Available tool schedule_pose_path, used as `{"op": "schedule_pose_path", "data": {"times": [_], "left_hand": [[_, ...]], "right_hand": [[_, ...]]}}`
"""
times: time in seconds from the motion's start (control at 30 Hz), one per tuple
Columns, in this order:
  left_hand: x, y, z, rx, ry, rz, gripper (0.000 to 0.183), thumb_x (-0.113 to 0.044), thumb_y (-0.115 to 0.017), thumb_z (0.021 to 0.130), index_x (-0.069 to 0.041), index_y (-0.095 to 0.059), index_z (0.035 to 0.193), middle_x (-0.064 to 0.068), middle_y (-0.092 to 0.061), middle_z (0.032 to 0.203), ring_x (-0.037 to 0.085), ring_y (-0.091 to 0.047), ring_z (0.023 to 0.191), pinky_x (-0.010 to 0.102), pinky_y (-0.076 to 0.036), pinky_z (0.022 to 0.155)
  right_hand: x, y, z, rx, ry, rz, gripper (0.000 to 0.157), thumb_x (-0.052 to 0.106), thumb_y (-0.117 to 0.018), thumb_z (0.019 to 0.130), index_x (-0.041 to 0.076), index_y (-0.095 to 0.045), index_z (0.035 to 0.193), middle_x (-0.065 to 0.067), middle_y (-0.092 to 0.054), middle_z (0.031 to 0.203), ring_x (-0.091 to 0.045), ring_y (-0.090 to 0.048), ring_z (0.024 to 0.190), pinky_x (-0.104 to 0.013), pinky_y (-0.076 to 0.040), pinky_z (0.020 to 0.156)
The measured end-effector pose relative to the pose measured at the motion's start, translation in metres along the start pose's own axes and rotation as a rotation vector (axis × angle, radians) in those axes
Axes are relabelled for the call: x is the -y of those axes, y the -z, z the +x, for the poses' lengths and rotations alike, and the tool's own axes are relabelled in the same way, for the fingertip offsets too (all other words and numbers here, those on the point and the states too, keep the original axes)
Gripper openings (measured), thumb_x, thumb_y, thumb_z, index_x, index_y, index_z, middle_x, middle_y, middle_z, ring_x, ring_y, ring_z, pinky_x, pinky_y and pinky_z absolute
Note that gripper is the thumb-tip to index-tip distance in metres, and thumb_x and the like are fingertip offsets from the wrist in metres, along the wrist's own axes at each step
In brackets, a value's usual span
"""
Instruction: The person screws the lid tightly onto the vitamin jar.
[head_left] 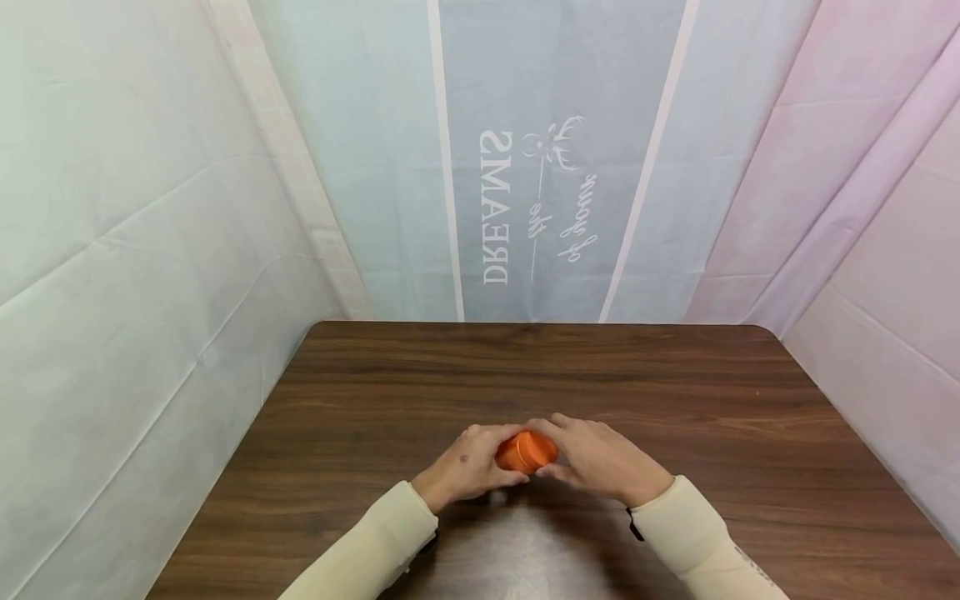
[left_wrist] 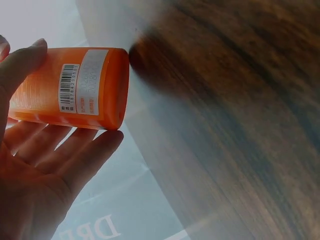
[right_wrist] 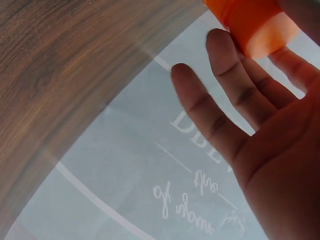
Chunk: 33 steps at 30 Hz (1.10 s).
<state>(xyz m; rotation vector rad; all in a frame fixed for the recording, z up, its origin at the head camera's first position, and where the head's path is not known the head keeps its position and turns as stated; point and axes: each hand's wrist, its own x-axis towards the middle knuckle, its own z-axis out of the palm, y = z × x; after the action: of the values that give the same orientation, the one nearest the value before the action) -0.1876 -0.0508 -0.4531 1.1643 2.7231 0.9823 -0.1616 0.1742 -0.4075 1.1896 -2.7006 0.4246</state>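
Low over the table, an orange bottle lies on its side between both hands. My left hand grips its body, thumb on one side and fingers along the other. In the left wrist view the bottle's base end points right, and a white label with a barcode shows beside it. My right hand holds the orange cap at the other end between thumb and fingers. Two of its fingers stretch out past the cap in the right wrist view.
The dark wood-grain table has rounded far corners. Pale fabric hangs around it, and the back cloth carries mirrored white lettering. Cream sleeves cover both forearms.
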Motion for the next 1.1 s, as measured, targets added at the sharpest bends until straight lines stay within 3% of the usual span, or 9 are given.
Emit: {"op": "schedule_pose_path", "data": {"times": [0.27, 0.77, 1.1], "left_hand": [[-0.0024, -0.0008, 0.0006, -0.01, -0.045, 0.038, 0.048, -0.027, -0.082, 0.086, -0.01, -0.061, 0.125, -0.003, -0.067, 0.097, 0.001, -0.057, 0.077, 0.013, -0.047, 0.067], [-0.0052, -0.0022, 0.0033, -0.055, -0.06, 0.069, 0.046, -0.024, -0.081, 0.086, -0.007, -0.061, 0.124, 0.0, -0.067, 0.095, 0.004, -0.058, 0.077, 0.014, -0.047, 0.068], [-0.0008, -0.0021, 0.0029, -0.008, 0.007, -0.002, 0.047, -0.026, -0.082, 0.085, -0.01, -0.061, 0.125, -0.002, -0.067, 0.098, 0.004, -0.058, 0.079, 0.015, -0.049, 0.069]], "right_hand": [[-0.0009, -0.003, 0.0013, -0.019, 0.025, 0.035, 0.047, 0.027, -0.077, 0.09, 0.005, -0.055, 0.124, 0.004, -0.054, 0.087, -0.003, -0.048, 0.067, -0.019, -0.046, 0.059], [-0.001, -0.0008, 0.0056, 0.009, -0.042, 0.079, 0.043, 0.028, -0.072, 0.093, 0.003, -0.054, 0.123, 0.005, -0.053, 0.085, -0.004, -0.047, 0.065, -0.02, -0.043, 0.057], [-0.0004, -0.0054, 0.0015, 0.052, -0.111, 0.085, 0.048, 0.035, -0.067, 0.097, 0.008, -0.052, 0.134, 0.004, -0.056, 0.101, -0.008, -0.051, 0.079, -0.027, -0.047, 0.068]]}}
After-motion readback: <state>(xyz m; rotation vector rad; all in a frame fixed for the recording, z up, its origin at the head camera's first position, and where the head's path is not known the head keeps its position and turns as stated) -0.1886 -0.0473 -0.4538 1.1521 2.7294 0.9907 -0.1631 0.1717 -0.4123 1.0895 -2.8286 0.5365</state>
